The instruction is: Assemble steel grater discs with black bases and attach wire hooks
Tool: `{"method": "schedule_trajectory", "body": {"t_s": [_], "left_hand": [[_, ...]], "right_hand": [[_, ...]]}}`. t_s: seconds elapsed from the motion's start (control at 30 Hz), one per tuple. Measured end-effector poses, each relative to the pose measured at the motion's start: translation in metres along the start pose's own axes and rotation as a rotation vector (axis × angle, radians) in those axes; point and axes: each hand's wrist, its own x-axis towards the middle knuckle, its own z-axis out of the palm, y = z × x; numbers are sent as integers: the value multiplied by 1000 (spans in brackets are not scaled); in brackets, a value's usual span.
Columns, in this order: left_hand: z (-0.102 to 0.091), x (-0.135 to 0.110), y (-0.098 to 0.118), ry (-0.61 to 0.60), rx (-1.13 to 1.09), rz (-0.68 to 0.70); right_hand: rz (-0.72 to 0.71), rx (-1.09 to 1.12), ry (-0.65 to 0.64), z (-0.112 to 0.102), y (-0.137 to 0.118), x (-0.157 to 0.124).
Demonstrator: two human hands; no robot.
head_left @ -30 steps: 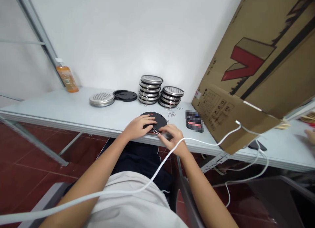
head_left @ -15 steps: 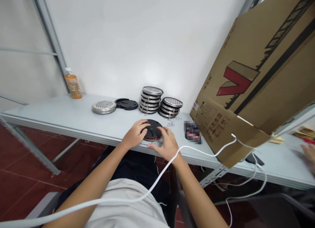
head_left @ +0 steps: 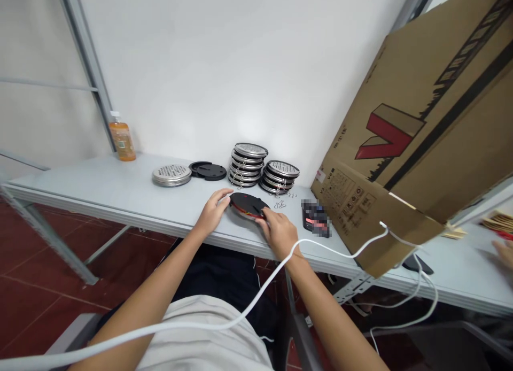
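- Perforated silver discs [head_left: 171, 176] sit well to the left, out of your way.
- Your left hand [head_left: 212, 213] curves at the black disc [head_left: 247, 204]'s left rim; I cannot tell whether it grips.
- That disc tilts near the table [head_left: 192, 200]'s front edge; likely light, stiff and smooth, so take opposite rims.
- Your right hand [head_left: 279, 229] pinches its right rim.
- Loose wire pieces [head_left: 279, 204] lie just beyond.
- A white cable [head_left: 328, 247] crosses your right wrist and could snag.
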Motion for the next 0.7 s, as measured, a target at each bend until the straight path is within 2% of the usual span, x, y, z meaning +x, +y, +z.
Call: {"method": "schedule_trajectory", "body": {"t_s": [0.07,0.17,0.3,0.37,0.5,0.57,0.7], "left_hand": [[0,1,-4,-5,-25,-54],[2,1,-4,-56,0,-97],[8,4,-4,-253,91,-75],[12,6,-6,-309,118,-114],[15,10,-7,-296,54,-217],[11,10,-4,-314,-8,-192],[-2,8,2,-356,-197,-192]], "right_hand": [[98,147,72,2,8,6],[275,501,173,5,19,15],[468,958,205,15,25,24],[513,1067,177,19,23,26],[559,1185,152,17,20,26],[569,1240,56,10,20,26],[666,1362,-346,-9,21,25]]}}
